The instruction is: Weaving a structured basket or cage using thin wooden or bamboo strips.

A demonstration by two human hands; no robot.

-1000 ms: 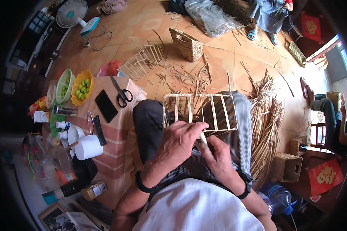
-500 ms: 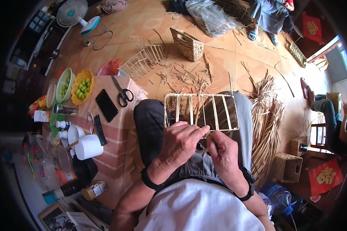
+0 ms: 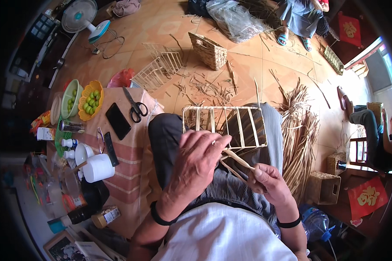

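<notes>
A rectangular basket frame (image 3: 256,130) with thin pale bars rests on my lap, its slatted side facing up. My left hand (image 3: 199,156) is closed over the near edge of the frame, fingers curled round the rim. From that edge a dry straw strip (image 3: 238,160) runs toward the lower right, a second length hanging loosely below it. My right hand (image 3: 268,180) pinches the end of this strip between thumb and forefinger, apart from the frame. The left fingertips are partly hidden behind the hand.
To the left stands a cloth-covered table (image 3: 133,152) with scissors (image 3: 136,108), a phone (image 3: 118,121), and bowls of green fruit (image 3: 90,102). A straw bundle (image 3: 298,139) lies right of my knee. Ahead on the floor are a woven basket (image 3: 208,51) and scattered scraps. Another person (image 3: 300,17) sits beyond.
My right hand has moved down and to the right, away from the frame, drawing the straw strip out. My left hand has shifted slightly left and stays on the near edge.
</notes>
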